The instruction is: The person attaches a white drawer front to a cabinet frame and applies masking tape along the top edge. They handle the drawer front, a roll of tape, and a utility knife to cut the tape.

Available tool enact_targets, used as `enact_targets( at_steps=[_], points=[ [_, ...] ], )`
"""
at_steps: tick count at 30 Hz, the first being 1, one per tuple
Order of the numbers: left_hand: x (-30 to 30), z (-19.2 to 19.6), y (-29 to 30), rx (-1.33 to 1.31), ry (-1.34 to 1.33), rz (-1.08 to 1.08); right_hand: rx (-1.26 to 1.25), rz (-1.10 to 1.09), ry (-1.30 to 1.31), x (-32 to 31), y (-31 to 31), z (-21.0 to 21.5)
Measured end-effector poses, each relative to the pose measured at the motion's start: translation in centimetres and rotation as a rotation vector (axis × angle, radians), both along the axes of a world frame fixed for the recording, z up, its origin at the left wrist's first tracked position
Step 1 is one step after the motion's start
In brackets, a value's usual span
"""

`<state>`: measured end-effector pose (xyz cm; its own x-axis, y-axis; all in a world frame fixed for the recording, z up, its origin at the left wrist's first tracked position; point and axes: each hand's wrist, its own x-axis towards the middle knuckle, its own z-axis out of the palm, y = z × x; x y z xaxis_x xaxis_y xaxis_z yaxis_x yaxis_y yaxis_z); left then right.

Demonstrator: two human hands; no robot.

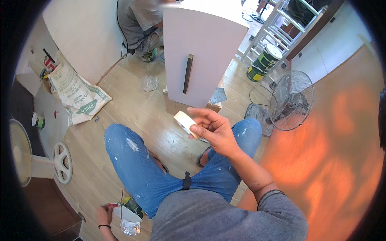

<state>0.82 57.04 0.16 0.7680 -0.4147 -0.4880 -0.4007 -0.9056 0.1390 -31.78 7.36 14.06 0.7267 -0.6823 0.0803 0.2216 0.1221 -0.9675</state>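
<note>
While raised over the knees, right hand [213, 130] pinching one pale flat block [185, 122] betw. thumb and fingertips, just in front of one white cabinet [201, 52] w/ one dark handle [187, 73]. Low at left, left hand [104, 215] closed round a thin red stick [121, 201] dipped in one white bowl [128, 215] on wood floor [132, 108]. Two fans: one [290, 100] at right, one [20, 154] at left. Two green paint cans [263, 62] stacked by a white ladder [277, 28]. One printed sack [76, 94] by wall. One other person [140, 24] crouched behind cabinet.
</note>
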Motion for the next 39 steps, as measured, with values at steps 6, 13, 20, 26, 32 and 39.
enact_targets(
  at_steps=[6, 13, 20, 26, 32, 39],
  points=[
    [-6.6, 16.8, -24.8, -1.037, -0.232, -0.355, -0.213, 0.183, 0.059, 2.5, 0.0, 4.5],
    [-10.9, 24.7, -41.2, -1.374, -0.281, -1.04, -0.117, 0.069, -0.164, 3.0, -2.1, 10.3],
    [-12.1, 24.7, -49.2, -1.631, -0.347, -0.821, -0.078, -0.068, -0.347, 2.0, -5.3, 10.2],
    [-11.7, 22.6, -51.3, -1.657, -0.147, -0.691, -0.281, -0.103, -0.252, 2.8, -6.0, 7.8],
    [-10.6, 22.5, -50.8, -1.655, -0.287, -0.879, -0.271, -0.091, -0.164, 2.8, -6.2, 7.3],
    [-10.3, 20.9, -50.9, -1.874, -0.144, -0.672, -0.467, -0.062, -0.12, 3.6, -7.6, 6.1]
  ],
)
